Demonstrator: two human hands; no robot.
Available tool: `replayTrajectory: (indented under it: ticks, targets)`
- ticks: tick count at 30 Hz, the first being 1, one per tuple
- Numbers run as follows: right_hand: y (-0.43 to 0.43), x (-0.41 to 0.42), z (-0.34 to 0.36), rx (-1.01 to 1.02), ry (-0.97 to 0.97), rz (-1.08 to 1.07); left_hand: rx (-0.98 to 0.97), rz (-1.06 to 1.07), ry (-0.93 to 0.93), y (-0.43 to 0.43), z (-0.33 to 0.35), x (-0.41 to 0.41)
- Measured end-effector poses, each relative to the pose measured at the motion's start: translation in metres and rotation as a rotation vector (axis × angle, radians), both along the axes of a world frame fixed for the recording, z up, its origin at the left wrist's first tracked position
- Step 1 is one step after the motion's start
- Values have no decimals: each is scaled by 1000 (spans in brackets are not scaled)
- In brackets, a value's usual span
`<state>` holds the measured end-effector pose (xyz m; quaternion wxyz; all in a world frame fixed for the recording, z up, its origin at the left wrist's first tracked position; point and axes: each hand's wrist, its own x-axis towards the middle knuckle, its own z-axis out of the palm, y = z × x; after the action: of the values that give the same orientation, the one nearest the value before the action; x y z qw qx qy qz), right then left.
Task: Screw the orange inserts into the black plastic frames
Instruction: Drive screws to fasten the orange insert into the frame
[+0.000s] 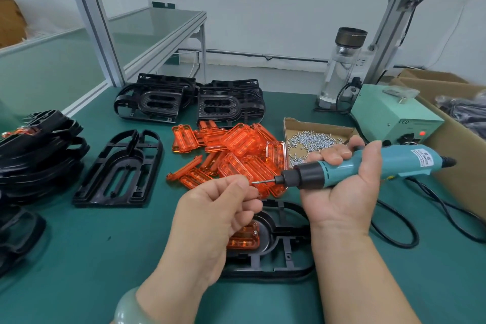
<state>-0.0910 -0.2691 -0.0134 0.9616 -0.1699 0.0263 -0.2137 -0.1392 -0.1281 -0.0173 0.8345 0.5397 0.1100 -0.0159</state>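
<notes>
Closest to me lies a black frame (pixel 276 258) with one orange insert (pixel 243 238) sitting inside it. Just above the frame, my left hand (pixel 210 213) pinches a tiny screw (pixel 254 182) at the tip of the blue screwdriver (pixel 368 166). My right hand (pixel 342 192) grips the screwdriver. Behind the frame sit more orange inserts (pixel 236 150) and a box of screws (pixel 313 139).

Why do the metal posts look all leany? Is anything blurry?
Head view: the wide-angle lens tilts the aluminium posts outward near the edges; lighting is soft and even, with faint shadows; the electric screwdriver and orange inserts look sharp, not blurred.
</notes>
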Motion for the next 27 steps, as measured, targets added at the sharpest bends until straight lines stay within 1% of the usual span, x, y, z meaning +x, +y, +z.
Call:
replayTrajectory:
  ticks: [2, 5, 7, 12, 14, 16, 18, 20, 22, 27]
  targets:
    - [1, -1, -1, -11, 4, 1, 53, -34, 5, 0, -1, 1]
    - [4, -2, -2, -36, -3, 5, 168, -28, -16, -3, -4, 3]
    - [4, -1, -1, -50, -11, 8, 265, -26, -48, -2, -6, 3]
    - [6, -2, -2, -36, 5, 24, 414, -49, -158, 11, -6, -1]
    - [4, -3, -2, -33, 17, 25, 579, -18, -218, 29, -8, 0]
    - [1, -3, 1, -35, 31, 11, 838, -27, -248, 52, -9, -1]
    - [-1, -4, 5, -45, 59, -10, 1085, -131, -233, 70, -14, -2]
    - [-1, -5, 7, -77, 94, -23, 1214, -273, -211, 78, -20, -4]
    - [2, -5, 8, -107, 131, -19, 1245, -351, -211, 79, -26, -3]
    - [9, -7, 10, -188, 189, -13, 1284, -402, -210, 78, -32, 5]
